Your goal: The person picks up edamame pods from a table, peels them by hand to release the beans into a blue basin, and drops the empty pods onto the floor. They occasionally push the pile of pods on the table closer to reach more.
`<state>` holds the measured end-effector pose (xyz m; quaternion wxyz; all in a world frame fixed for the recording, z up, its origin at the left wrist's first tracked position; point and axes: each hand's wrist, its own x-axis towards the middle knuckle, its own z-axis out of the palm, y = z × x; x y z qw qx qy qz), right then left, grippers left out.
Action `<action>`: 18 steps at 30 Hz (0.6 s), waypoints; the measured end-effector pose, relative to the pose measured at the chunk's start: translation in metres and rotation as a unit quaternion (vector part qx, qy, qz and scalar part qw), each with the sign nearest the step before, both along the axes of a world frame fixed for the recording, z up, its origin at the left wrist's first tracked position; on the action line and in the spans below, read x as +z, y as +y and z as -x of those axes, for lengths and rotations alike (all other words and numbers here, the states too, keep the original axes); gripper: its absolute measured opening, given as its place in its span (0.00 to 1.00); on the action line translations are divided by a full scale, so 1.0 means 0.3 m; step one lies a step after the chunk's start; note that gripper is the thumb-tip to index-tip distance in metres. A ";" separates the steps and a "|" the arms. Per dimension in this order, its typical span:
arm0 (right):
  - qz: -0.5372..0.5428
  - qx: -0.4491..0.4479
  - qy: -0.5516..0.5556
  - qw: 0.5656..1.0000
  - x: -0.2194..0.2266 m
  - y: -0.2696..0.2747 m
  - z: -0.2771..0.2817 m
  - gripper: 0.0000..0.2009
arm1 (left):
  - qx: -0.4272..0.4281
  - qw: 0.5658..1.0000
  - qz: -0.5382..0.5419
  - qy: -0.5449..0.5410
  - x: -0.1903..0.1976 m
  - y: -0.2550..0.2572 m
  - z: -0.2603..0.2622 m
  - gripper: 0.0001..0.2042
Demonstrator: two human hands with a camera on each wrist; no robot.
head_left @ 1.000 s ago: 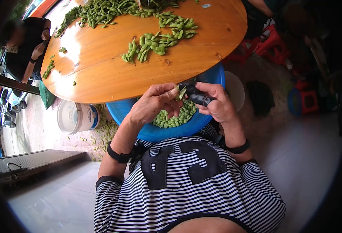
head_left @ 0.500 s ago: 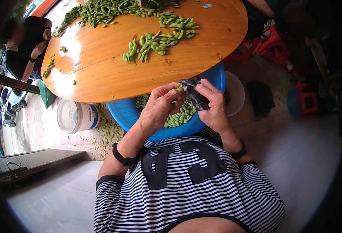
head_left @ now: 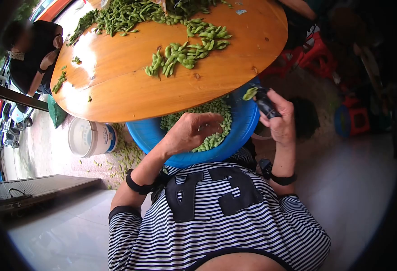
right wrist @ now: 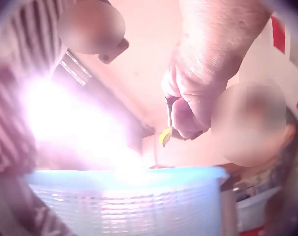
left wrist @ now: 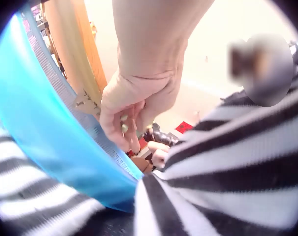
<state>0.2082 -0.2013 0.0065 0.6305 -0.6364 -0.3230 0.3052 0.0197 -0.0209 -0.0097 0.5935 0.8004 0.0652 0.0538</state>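
Observation:
Over the blue basin (head_left: 246, 118), my left hand (head_left: 190, 133) has its fingers loosely bent and apart. Small green beans (left wrist: 124, 123) show between those fingers in the left wrist view. My right hand (head_left: 279, 118), raised by the basin's right rim, grips a shiny black wrapped piece (head_left: 266, 104); I cannot tell whether it is a tool or a finger cover. At its tip a split edamame pod (head_left: 250, 93) is pinched, seen too as a yellow-green pod (right wrist: 164, 137) in the right wrist view. Shelled beans (head_left: 214, 110) lie in the basin.
A wooden table (head_left: 122, 97) overhangs the basin and bears a heap of pods (head_left: 126, 18) and a smaller pile (head_left: 180, 54). On the left stands a white bucket (head_left: 90, 137) near scattered pods. Red stools (head_left: 318, 58) are at right; another person (head_left: 29, 54) sits at far left.
The hands were together at the pod and have parted. My right hand has moved right with the pod and black piece; my left hand has dropped back over the beans.

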 end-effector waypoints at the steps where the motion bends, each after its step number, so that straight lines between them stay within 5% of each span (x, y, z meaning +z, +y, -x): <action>1: 0.056 -0.037 -0.134 0.989 0.013 -0.040 -0.042 0.16 | 0.001 1.000 -0.002 -0.002 0.028 0.015 0.000 0.14; 4: 0.238 -0.167 -0.461 0.839 0.031 -0.125 -0.108 0.15 | 0.085 0.996 -0.028 -0.008 0.100 0.091 -0.031 0.06; 5: 0.293 -0.168 -0.443 0.830 0.059 -0.142 -0.107 0.15 | 0.148 0.977 -0.151 0.017 0.136 0.124 -0.050 0.08; 6: 0.292 -0.167 -0.445 0.830 0.061 -0.147 -0.102 0.15 | 0.179 0.936 -0.286 -0.104 0.099 0.194 -0.090 0.08; 10: 0.227 -0.213 -0.400 0.862 0.062 -0.123 -0.077 0.12 | 0.213 0.822 -0.517 -0.109 0.057 0.347 -0.175 0.10; 14: 0.194 -0.174 -0.392 0.882 0.049 -0.059 -0.047 0.13 | 0.185 0.852 -0.487 -0.055 0.067 0.337 -0.178 0.07; 18: 0.052 -0.074 -0.325 0.941 0.036 0.036 0.009 0.10 | 0.206 0.838 -0.504 -0.031 0.067 0.290 -0.164 0.05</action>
